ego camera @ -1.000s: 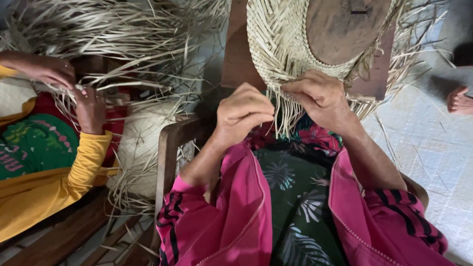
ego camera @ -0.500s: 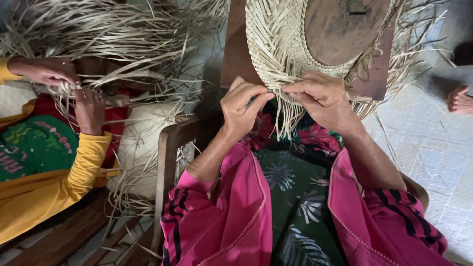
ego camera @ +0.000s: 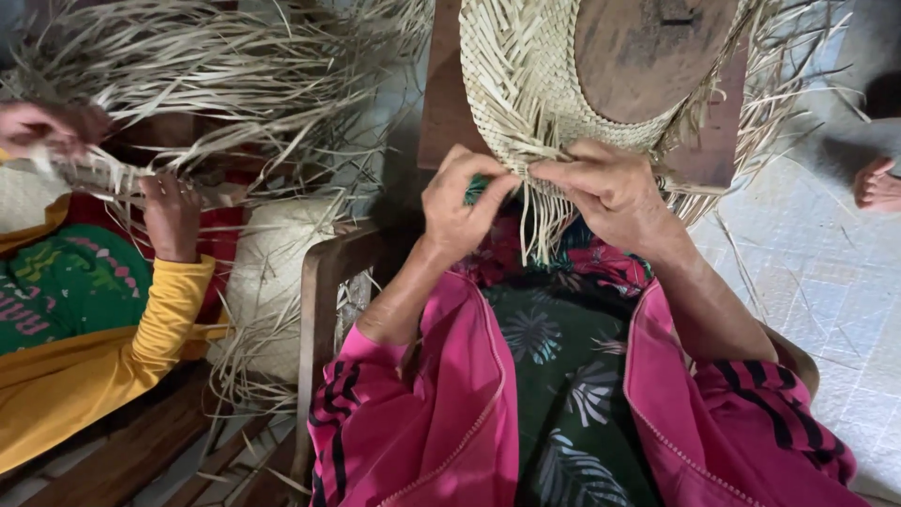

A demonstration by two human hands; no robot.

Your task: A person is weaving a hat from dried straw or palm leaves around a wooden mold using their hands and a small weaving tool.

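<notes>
- Pale dried straw is making up the woven hat [ego camera: 535, 84] in the upper middle of the frame, and it is sitting over a round wooden block [ego camera: 648, 52] with loose strands hanging off its lower edge.
- The left hand [ego camera: 460, 202] is pinching the hat's edge at the centre of the frame, thumb and fingers closing on a few strands.
- The right hand [ego camera: 610, 188] is gripping the same edge just beside it, fingers curling over the weave and touching the left fingertips.
- Pink sleeves [ego camera: 441, 413] are covering both forearms in the lower half, over a dark leaf-print cloth [ego camera: 563, 376].
- At the left of the frame, another person in a yellow sleeve [ego camera: 164, 310] is handling a bundle of loose straw [ego camera: 206, 75].
- A bare foot [ego camera: 878, 183] is showing at the right edge on the tiled floor [ego camera: 817, 282].
</notes>
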